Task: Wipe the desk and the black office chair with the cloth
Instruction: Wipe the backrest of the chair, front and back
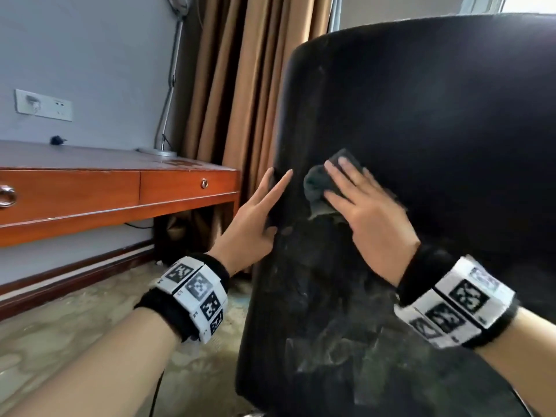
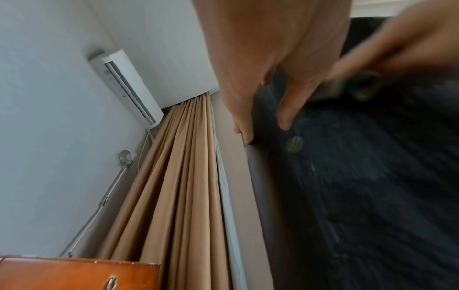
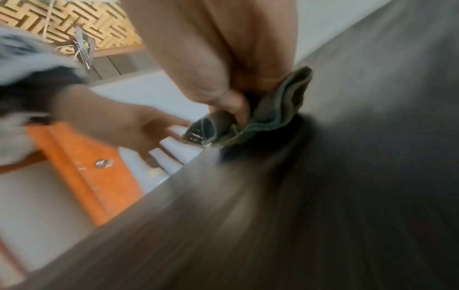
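Note:
The black office chair (image 1: 436, 115) fills the right of the head view, its back towards me and smeared with dust lower down. My right hand (image 1: 367, 206) lies flat on a dark grey-green cloth (image 1: 316, 185) and presses it against the chair back with straight, spread fingers. The right wrist view is blurred; there the thumb lies among the folds of the cloth (image 3: 270, 115). At the chair's left edge, my left hand (image 1: 258, 212) touches it with straight fingers, some behind the edge. The reddish wooden desk (image 1: 90, 191) stands to the left.
A desk lamp (image 1: 168, 100) and a small dark object (image 1: 57, 140) stand on the desk by the wall. Tan curtains (image 1: 240, 85) hang behind the chair. A wall socket (image 1: 43, 105) has a plug in it. Patterned carpet (image 1: 75, 326) covers the floor.

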Demonstrator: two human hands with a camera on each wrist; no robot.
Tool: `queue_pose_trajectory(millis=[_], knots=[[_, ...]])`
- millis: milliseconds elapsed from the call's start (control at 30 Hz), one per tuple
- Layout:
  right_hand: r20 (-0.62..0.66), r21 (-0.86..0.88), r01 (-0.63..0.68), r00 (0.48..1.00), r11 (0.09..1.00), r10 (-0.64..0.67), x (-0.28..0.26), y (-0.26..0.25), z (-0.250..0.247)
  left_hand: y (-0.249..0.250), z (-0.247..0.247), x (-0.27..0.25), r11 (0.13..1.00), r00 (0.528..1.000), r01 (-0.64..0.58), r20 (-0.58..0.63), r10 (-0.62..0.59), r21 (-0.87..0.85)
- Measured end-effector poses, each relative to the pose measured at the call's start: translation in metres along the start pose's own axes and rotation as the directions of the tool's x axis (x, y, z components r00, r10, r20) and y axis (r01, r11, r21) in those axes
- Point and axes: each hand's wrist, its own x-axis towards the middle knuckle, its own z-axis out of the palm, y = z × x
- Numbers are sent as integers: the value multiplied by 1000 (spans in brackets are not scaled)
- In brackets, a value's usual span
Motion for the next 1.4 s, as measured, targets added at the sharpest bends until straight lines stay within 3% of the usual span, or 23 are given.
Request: queue_pose_trajectory(millis=[67,167,267,333,433,533,633,733,833,933,1033,1100,1200,1233,1300,1400], knots=[[-4,-60,-36,999,998,35,15,-2,0,1,2,-2,1000,1000,1,5,-1,-26],[129,-86,65,990,994,-53,-40,-56,41,1,2,-2,999,1000,6,6,-5,-43],[349,21,218,913,976,-211,-88,-85,53,-3,1,-2,997,1000,7,2,-7,-71],[284,17,193,940,981,-190,-62,-65,44,-8,1,-1,994,999,34,22,-32,-106],[136,-15,48,990,999,-45,11,-17,12,-17,7,-5,980,980,168,124,-154,-110],[164,-64,-5,986,998,16,32,-19,7,-21,14,-11,971,970,207,157,-187,-120],[278,-60,80,959,995,-60,-30,-70,42,-24,11,-11,978,972,188,162,-171,-94],[442,27,156,884,987,-151,-85,-101,56,-22,7,-13,979,966,185,199,-165,-88],[322,68,184,926,981,-196,-61,-76,45,-20,9,-12,983,966,175,206,-159,-62],[178,70,93,979,993,-104,8,-30,20,-20,11,-12,988,975,146,173,-137,-45],[116,22,55,992,998,-58,23,-31,19,-20,11,-13,987,977,143,171,-130,-67],[187,-34,95,979,995,-87,-13,-62,38,-19,9,-17,985,973,160,176,-146,-68],[392,44,233,891,972,-231,-77,-98,47,-16,6,-19,985,963,159,230,-138,-73],[399,54,250,882,967,-251,-80,-94,49,-14,6,-17,984,960,166,239,-148,-58],[309,46,246,918,968,-248,-57,-72,41,-10,6,-13,982,953,185,246,-175,-20],[75,-11,123,990,992,-121,27,-9,0,-8,10,-15,980,956,194,234,-178,-44]])
